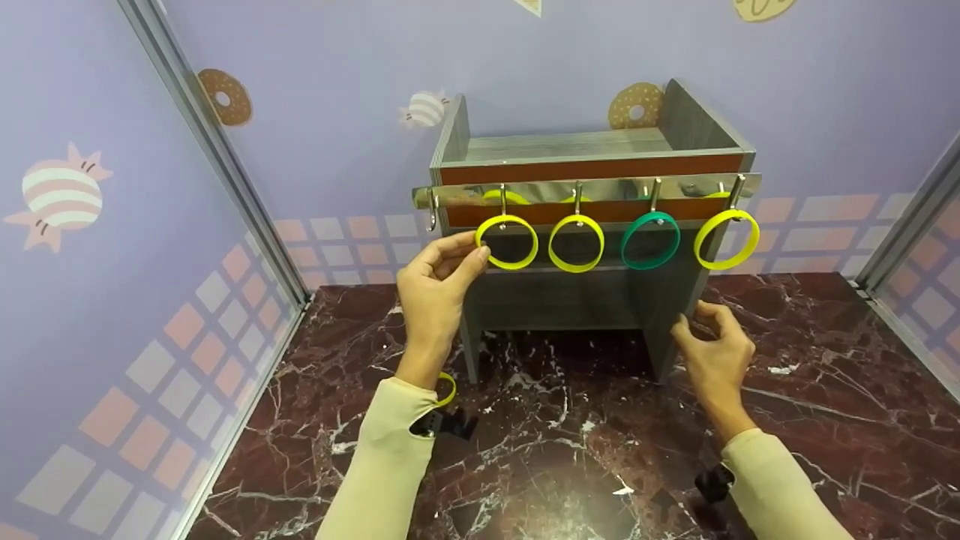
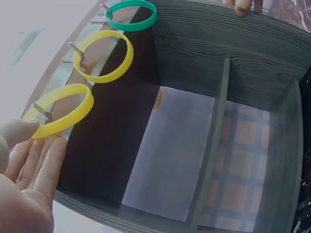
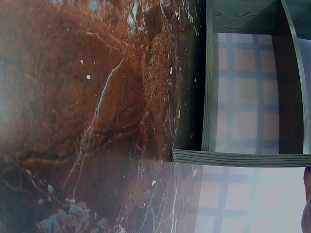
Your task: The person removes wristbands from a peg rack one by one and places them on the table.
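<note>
Thumb and fingertips of the left hand (image 1: 439, 281) pinch a yellow ring (image 1: 514, 266) at its left side, where it hangs round the second hook (image 1: 503, 202) from the left on the rail (image 1: 615, 189). The right thumb and fingers clamp the side edge of the shelf (image 1: 667, 307), that right hand (image 1: 718, 356) well placed to steady it. A light pinch should avoid swinging the ring; whether the hook bears its full weight is hard to tell.
</note>
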